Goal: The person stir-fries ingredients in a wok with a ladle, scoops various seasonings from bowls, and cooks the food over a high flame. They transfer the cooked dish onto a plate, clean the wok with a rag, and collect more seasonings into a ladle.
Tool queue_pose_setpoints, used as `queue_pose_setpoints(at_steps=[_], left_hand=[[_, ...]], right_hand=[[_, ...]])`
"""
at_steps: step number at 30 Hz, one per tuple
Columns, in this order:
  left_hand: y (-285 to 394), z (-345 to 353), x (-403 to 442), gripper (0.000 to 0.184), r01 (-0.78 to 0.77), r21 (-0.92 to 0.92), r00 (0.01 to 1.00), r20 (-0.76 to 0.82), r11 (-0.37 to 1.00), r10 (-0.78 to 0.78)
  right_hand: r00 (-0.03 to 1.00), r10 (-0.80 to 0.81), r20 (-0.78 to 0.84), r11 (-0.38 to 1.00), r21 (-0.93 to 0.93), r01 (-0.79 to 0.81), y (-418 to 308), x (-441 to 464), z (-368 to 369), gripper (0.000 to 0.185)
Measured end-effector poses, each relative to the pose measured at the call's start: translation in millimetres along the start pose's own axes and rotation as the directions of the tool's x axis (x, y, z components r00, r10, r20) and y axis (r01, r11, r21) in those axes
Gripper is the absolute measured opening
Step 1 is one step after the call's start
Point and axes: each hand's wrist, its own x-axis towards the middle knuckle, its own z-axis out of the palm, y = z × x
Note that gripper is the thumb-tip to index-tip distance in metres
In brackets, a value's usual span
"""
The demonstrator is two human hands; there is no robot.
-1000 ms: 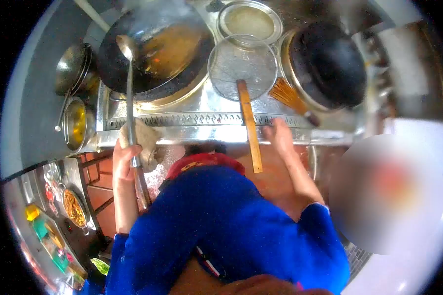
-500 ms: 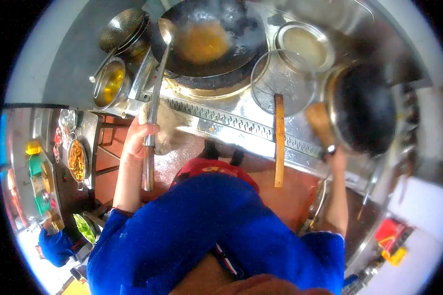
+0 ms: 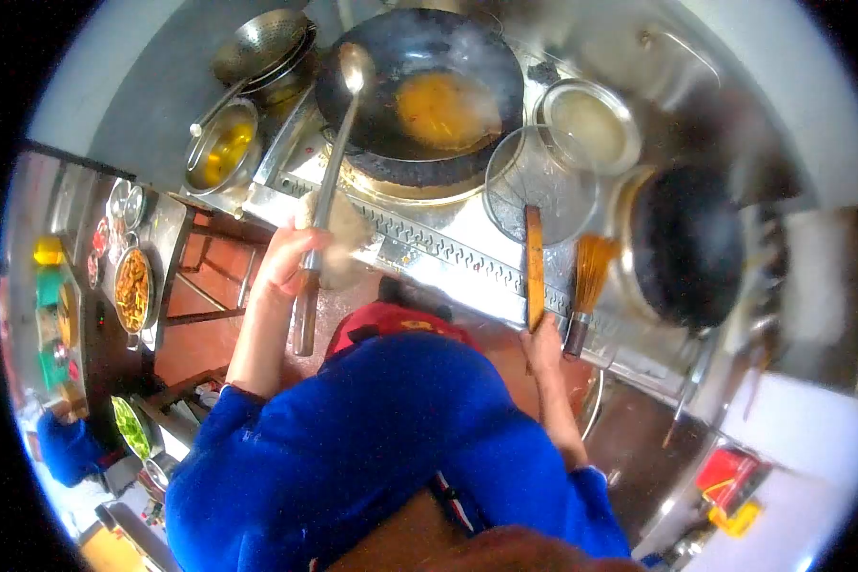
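Observation:
My left hand is closed round the handle of a long metal ladle and also holds a beige cloth. The ladle's bowl is over the left rim of a black wok, which holds orange-brown liquid. My right hand is closed on the lower end of the wooden handle of a round mesh strainer. Just right of that hand, a bamboo brush lies on the stove edge.
A second dark wok stands at the right. Behind the strainer is a metal pan of cloudy liquid. At the left are perforated strainers, a bowl of yellow liquid and a side table with a food dish. A co-worker's blue sleeve shows far left.
My right hand has let go of the bamboo brush and moved left onto the strainer's handle. The brush now lies with its bristles pointing away. My left hand still holds the ladle and cloth.

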Motion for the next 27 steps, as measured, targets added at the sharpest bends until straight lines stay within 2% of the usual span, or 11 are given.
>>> queue_pose_setpoints(at_steps=[9,10,11,17,19,20,21,23,24,26,27], left_hand=[[-15,2,7,0.07,0.005,-0.04,0.999,0.039,0.999,-0.003],[-15,2,7,0.069,0.028,-0.054,0.998,0.054,0.998,-0.025],[-17,2,8,0.068,0.05,-0.07,0.996,0.07,0.996,-0.045],[-9,11,-3,0.044,-0.026,-0.004,0.976,0.215,1.0,0.026],[-19,3,8,0.043,-0.039,0.079,0.977,0.21,0.996,0.021],[-19,1,7,0.04,-0.011,0.017,0.971,0.24,1.0,0.006],[-21,1,6,0.038,0.02,-0.045,0.96,0.28,0.999,-0.007],[-21,-2,1,0.036,0.011,-0.109,0.96,0.279,0.994,0.02],[-17,1,-3,0.035,0.014,-0.125,0.963,0.269,0.992,0.021],[-18,-4,-3,0.036,0.002,-0.178,0.964,0.263,0.984,0.046],[-19,-10,0,0.04,0.0,-0.151,0.965,0.26,0.989,0.04]], right_hand=[[0.978,0.204,-0.042,0.722,0.681,-0.122,-16,-20,-122,0.052],[0.957,0.051,-0.286,0.732,0.662,0.159,37,-1,-117,0.056],[0.928,-0.063,-0.367,0.797,0.541,0.268,55,8,-143,0.067],[0.929,-0.111,-0.353,0.983,0.096,0.154,202,61,-246,0.054],[0.976,0.141,-0.165,0.926,-0.327,-0.189,182,61,-276,0.058],[0.921,-0.276,-0.276,0.751,-0.66,0.027,272,90,-278,0.057],[0.845,-0.317,-0.431,0.732,-0.678,-0.071,199,65,-279,0.054],[0.913,-0.046,-0.405,0.993,-0.118,-0.003,147,56,-219,0.056],[0.944,0.08,-0.321,0.979,0.204,-0.013,140,59,-174,0.057],[0.978,0.004,-0.208,0.964,0.261,0.051,136,43,-95,0.068],[0.972,-0.164,-0.169,0.986,0.007,0.168,138,32,-55,0.078]])
